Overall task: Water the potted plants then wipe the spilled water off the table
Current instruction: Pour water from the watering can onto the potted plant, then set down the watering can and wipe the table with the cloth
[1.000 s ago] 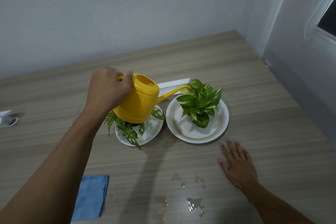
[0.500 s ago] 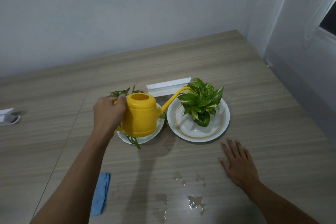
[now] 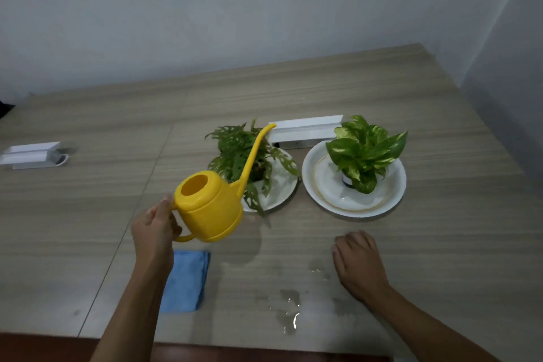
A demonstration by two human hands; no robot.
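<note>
My left hand (image 3: 155,226) grips the handle of a yellow watering can (image 3: 210,207), held upright above the table, left of and nearer than the plants. Its long spout points up over the holey-leaved plant (image 3: 244,156), which stands on a white plate (image 3: 282,185). To the right a variegated green plant (image 3: 364,150) stands on a larger white plate (image 3: 326,185). My right hand (image 3: 357,261) rests palm down on the table with fingers curled. Spilled water (image 3: 289,308) lies on the table between my arms. A folded blue cloth (image 3: 188,282) lies beside my left forearm.
A white box (image 3: 305,131) lies behind the two plants. Another white object (image 3: 29,154) sits at the far left of the wooden table (image 3: 440,258). The table's near edge runs along the bottom, and walls close the back and right.
My left hand has drawn the watering can back from over the right plant, leftward and toward me, and levelled it. My right hand's fingers have curled in.
</note>
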